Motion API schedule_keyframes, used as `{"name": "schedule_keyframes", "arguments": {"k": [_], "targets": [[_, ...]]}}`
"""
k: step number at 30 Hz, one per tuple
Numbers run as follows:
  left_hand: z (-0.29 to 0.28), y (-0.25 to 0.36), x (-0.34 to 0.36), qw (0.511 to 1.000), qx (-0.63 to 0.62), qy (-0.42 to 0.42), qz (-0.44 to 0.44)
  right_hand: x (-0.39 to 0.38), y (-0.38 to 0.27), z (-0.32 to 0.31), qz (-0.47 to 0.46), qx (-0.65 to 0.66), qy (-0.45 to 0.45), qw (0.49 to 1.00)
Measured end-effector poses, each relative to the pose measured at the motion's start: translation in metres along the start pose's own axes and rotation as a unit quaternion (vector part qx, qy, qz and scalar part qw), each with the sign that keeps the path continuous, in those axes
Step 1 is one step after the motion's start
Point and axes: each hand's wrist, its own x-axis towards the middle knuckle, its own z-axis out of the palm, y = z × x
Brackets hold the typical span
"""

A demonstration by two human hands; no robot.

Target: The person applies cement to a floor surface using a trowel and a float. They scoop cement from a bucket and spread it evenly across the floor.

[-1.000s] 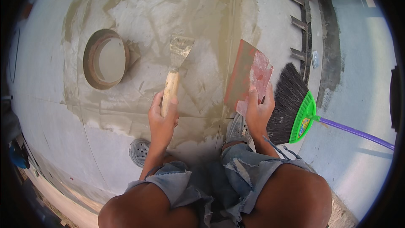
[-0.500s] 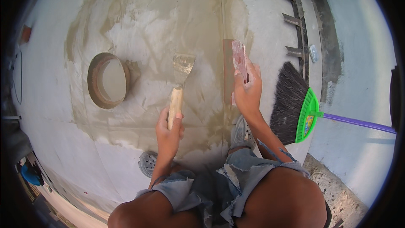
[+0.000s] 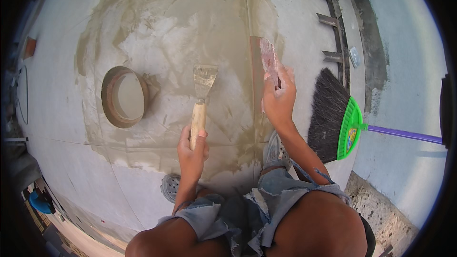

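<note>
Gripping the putty knife (image 3: 203,97) in my left hand (image 3: 192,152) over wet cement, I see my right hand (image 3: 278,100) has turned the red trowel (image 3: 267,62) edge-on, ready for scraping.

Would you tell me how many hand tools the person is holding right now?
2: a wooden-handled scraper in the left hand, and a flat reddish trowel in the right hand.

Left hand (image 3: 192,151): fist closed, thumb up, forearm extended forward from between bent knees. Right hand (image 3: 278,100): fingers curled shut in a grip, wrist straight, arm reaching further forward than left. Both knees bare, squatting posture.
</note>
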Motion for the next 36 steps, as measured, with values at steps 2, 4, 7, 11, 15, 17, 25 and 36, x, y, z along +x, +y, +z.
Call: {"name": "schedule_keyframes", "arguments": {"k": [2, 4, 7, 11, 15, 17, 25, 36], "targets": [[-0.001, -0.001, 0.0, 1.0, -0.003, -0.001, 0.001, 0.012, -0.008, -0.001, -0.023, 0.012, 0.038, 0.999], [-0.005, -0.003, -0.001, 1.0, -0.003, 0.001, 0.003, 0.036, -0.018, 0.003, -0.069, 0.023, 0.067, 0.995], [-0.005, -0.007, 0.003, 1.0, -0.007, -0.016, -0.009, 0.087, -0.03, 0.006, -0.141, 0.032, 0.101, 0.984], [-0.004, -0.005, 0.001, 1.0, -0.011, 0.002, -0.007, 0.101, -0.051, 0.005, -0.134, 0.067, 0.104, 0.983], [-0.002, -0.005, 0.001, 1.0, -0.016, 0.005, 0.0, 0.076, -0.032, -0.007, -0.152, 0.017, 0.104, 0.983], [-0.002, -0.004, 0.0, 1.0, -0.016, 0.012, 0.001, 0.061, -0.028, -0.009, -0.102, 0.04, 0.102, 0.989], [0.0, -0.004, 0.004, 1.0, -0.001, -0.002, 0.007, 0.04, -0.01, -0.006, -0.063, 0.043, 0.088, 0.993], [-0.003, -0.006, 0.002, 0.999, -0.011, 0.028, 0.02, 0.024, -0.014, -0.055, -0.015, 0.057, 0.08, 0.995]]}}
